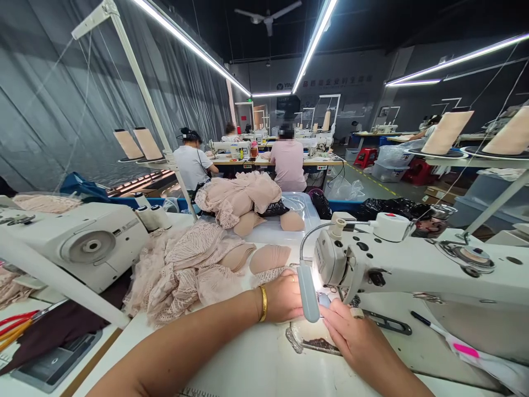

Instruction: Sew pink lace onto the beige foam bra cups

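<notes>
My left hand (283, 298), with a gold bangle (263, 303) at the wrist, is closed beside the needle area of a white sewing machine (384, 259). A grey lamp head (308, 292) covers its fingertips, so what they hold is hidden. My right hand (351, 331) is on the other side of the lamp, thumb and fingers closed near a small blue-grey piece (324, 299); its grip is too obscured to name. Just beyond my left hand lie a beige bra cup (270, 258) and a heap of beige lace bra pieces (185, 264).
More lace and cups (243, 198) are piled on a clear plastic bin (306, 220). A second machine (82, 237) stands left. A pen (430, 325) lies right. Thread cones (448, 131) stand on a rack. Two people (287, 162) sit ahead at other machines.
</notes>
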{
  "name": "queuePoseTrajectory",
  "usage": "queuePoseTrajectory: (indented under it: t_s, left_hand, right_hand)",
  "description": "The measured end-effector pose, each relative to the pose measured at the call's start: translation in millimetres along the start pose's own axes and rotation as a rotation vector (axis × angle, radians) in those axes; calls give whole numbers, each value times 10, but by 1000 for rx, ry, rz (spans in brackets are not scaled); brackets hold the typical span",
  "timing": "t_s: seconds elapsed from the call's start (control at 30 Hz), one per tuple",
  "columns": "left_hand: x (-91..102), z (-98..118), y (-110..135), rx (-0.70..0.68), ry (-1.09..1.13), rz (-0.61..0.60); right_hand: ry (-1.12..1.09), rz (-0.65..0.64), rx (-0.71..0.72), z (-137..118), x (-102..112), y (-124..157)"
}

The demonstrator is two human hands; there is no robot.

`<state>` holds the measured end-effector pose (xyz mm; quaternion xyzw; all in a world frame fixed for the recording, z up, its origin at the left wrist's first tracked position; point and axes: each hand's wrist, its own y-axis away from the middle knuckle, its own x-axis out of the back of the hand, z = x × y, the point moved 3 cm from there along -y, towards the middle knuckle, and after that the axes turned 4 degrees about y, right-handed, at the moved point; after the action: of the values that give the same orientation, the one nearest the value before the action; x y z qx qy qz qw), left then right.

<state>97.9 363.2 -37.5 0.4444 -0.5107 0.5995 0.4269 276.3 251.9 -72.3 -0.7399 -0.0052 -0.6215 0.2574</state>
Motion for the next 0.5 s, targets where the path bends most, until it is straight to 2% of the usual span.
queuePoseTrajectory:
  t_s: [0.2,0.5]
  left_hand:
    - [-43,-47,22,11,23,13]
    - [-50,-95,29,92,-22,29]
  right_hand:
    - [13,20,105,-74,142,-43]
    - [-38,41,83,-87,126,-35]
